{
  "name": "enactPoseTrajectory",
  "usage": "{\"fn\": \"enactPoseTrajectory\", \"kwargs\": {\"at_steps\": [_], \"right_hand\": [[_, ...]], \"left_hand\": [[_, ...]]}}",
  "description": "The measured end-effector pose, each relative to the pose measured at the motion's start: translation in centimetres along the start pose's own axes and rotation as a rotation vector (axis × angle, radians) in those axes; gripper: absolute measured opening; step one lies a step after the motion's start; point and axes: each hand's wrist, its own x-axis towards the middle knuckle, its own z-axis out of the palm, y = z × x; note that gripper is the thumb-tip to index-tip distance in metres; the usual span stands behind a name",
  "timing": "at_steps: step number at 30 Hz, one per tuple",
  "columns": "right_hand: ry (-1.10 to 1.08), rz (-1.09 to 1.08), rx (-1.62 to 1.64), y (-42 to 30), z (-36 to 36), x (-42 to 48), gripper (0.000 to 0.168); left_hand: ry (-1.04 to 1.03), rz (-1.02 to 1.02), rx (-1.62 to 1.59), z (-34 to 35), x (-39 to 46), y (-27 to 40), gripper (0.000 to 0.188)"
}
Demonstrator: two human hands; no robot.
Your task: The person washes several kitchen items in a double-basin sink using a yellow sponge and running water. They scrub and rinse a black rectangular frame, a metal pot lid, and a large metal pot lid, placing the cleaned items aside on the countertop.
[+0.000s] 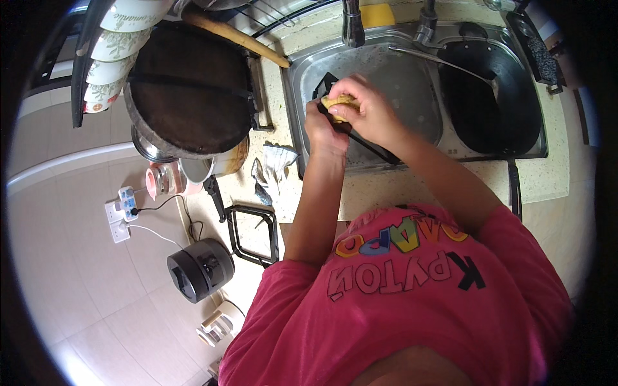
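Note:
My left hand [324,126] grips a long black part [372,146], perhaps a metal grate or rail, held slanting over the left basin of the steel sink [415,87]. Pressed against that part is a yellow sponge [340,102], pinched in the fingers of my right hand [369,108]. The black part's upper end sticks out above my left hand, and its lower end reaches the basin's near edge. My fingers cover its middle.
A black wok [487,96] with a long-handled metal utensil [439,59] fills the right basin. The faucet [353,24] hangs over the far edge. Left of the sink are a crumpled cloth [276,166], a black square stove grate [231,236] and a large dark pan [193,91].

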Motion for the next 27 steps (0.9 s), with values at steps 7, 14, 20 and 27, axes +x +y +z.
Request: {"fn": "enactPoseTrajectory", "kwargs": {"at_steps": [7,14,20,27], "right_hand": [[-0.191,-0.356,-0.557,0.2,-0.9,-2.1,0.007],[-0.364,-0.079,-0.255,1.5,-5.4,-3.6,0.008],[0.397,0.449,0.337,6.9,-4.7,1.9,0.028],[0.398,-0.124,-0.437,10.6,-1.8,3.5,0.038]], "left_hand": [[0.005,0.016,-0.103,0.0,0.5,0.0,0.046],[0.197,0.070,-0.032,-2.4,0.6,2.2,0.036],[0.086,0.073,0.012,-2.0,-1.5,2.4,0.036],[0.006,-0.041,-0.008,-1.2,-3.6,1.9,0.036]]}}
